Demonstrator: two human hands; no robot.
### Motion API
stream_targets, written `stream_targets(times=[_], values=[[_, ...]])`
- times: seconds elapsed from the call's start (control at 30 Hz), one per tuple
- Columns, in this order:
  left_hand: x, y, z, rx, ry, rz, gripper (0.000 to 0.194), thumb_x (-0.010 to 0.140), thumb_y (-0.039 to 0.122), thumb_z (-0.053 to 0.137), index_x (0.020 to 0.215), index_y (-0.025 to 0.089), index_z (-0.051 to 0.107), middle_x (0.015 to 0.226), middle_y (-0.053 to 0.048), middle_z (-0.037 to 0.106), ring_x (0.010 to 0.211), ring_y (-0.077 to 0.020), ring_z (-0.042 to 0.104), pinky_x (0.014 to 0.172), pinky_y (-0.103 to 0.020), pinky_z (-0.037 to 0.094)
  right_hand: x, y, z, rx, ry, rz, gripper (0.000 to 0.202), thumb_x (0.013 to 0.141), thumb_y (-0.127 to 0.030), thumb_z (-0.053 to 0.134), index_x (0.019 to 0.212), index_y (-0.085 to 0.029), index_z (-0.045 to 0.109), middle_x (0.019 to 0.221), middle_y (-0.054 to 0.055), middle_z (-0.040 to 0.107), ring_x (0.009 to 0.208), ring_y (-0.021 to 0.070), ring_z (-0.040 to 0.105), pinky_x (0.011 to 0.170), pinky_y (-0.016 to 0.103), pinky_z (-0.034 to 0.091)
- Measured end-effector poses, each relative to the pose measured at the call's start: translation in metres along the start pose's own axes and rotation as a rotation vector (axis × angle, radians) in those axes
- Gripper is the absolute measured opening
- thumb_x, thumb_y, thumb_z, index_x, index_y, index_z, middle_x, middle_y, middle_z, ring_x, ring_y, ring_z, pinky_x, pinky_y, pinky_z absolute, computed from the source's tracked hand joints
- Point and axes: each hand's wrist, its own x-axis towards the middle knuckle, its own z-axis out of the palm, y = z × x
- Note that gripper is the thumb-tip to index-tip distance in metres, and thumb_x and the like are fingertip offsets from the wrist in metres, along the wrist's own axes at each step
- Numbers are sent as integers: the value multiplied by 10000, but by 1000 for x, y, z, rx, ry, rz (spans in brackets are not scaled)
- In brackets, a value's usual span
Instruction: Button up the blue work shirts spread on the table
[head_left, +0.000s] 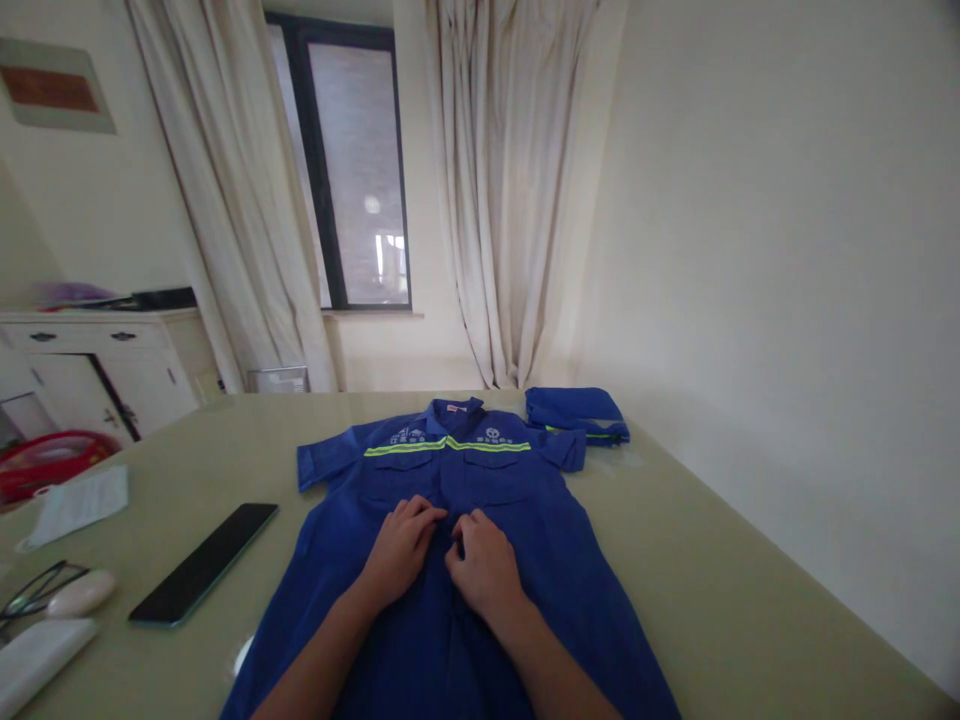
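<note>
A blue short-sleeved work shirt (491, 485) lies face up on the table, its collar at the far end. A yellow-green reflective stripe and white printing cross its chest. My left hand (403, 545) is closed at the left side of the front placket, just below the chest pockets, thumb and fingers pinching the cloth. Opposite it, my right hand (484, 560) has curled fingers on the placket's right side. A small gap separates the two hands. Any button between the fingertips is too small to make out.
A folded blue garment (574, 412) lies at the table's far right corner, beside the wall. On the left of the table (750, 600) are a dark phone (206, 565), a face mask (79, 505), eyeglasses (41, 590), a pale rounded object (81, 593) and a white box-like item (41, 655).
</note>
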Motion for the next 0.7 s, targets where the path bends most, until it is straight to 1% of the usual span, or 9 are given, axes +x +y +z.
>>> stream_targets(times=[0.07, 0.17, 0.27, 0.33, 0.4, 0.47, 0.53, 0.63, 0.7], values=[[-5, 0, -2, -76, 0, 16, 301, 982, 238, 465, 1153, 283, 709, 1143, -54, 676, 1056, -232, 598, 967, -381, 432, 5, 2, 0, 65, 47, 66, 107, 800, -154, 569, 832, -221, 646, 903, 41, 666, 824, 194, 634, 741, 275, 417], [-10, 6, -9, -155, -56, 22, 187, 905, 283, 602, 1051, 283, 719, 1126, -44, 677, 1066, -249, 590, 976, -391, 411, 13, 7, -3, 283, 128, 157, 104, 819, -167, 512, 761, -218, 582, 804, 18, 640, 778, 182, 607, 717, 267, 402], [-9, 12, -11, -205, -109, 5, 127, 862, 279, 645, 972, 269, 707, 1102, -41, 680, 1056, -251, 596, 926, -369, 418, 16, 12, -9, 506, 119, 199, 140, 836, -204, 456, 734, -222, 551, 705, -12, 591, 704, 173, 567, 652, 259, 388], [-7, 16, -7, -192, -87, -43, 166, 888, 275, 610, 1031, 273, 694, 1075, -41, 680, 1030, -246, 608, 876, -356, 423, 15, 12, -12, 579, 99, 199, 130, 818, -213, 464, 728, -222, 558, 677, -22, 582, 679, 169, 557, 629, 254, 385], [-4, 18, 0, -145, -60, -79, 211, 918, 260, 563, 1094, 282, 677, 1055, -39, 674, 1009, -243, 618, 845, -353, 422, 12, 10, -14, 571, 85, 186, 125, 794, -193, 478, 735, -222, 585, 677, -21, 602, 672, 169, 567, 626, 250, 393], [-2, 19, 7, -107, -59, -75, 188, 921, 217, 527, 1023, 269, 675, 1052, -39, 663, 1002, -240, 621, 839, -349, 429, 9, 7, -14, 503, 75, 141, 147, 785, -163, 501, 769, -221, 635, 718, -13, 640, 681, 167, 588, 639, 247, 411], [-1, 19, 12, -104, -59, -53, 180, 895, 156, 504, 945, 248, 650, 1084, -47, 653, 1030, -237, 614, 860, -342, 444, 5, 5, -14, 413, 60, 82, 147, 779, -142, 561, 808, -222, 682, 781, -3, 668, 701, 162, 602, 657, 244, 427], [-3, 17, 15, -107, -23, -43, 252, 838, 89, 491, 996, 244, 611, 1127, -63, 652, 1092, -245, 594, 911, -350, 455, 1, 4, -14, 338, 8, 42, 111, 763, -137, 669, 819, -221, 713, 796, -8, 672, 691, 147, 598, 647, 239, 425], [-4, 17, 15, -105, -14, -45, 267, 810, 68, 487, 974, 246, 601, 1087, -65, 667, 1070, -251, 597, 914, -359, 453, 0, 5, -15, 327, -22, 33, 101, 754, -152, 709, 827, -223, 715, 779, -16, 672, 670, 141, 588, 623, 234, 412]])
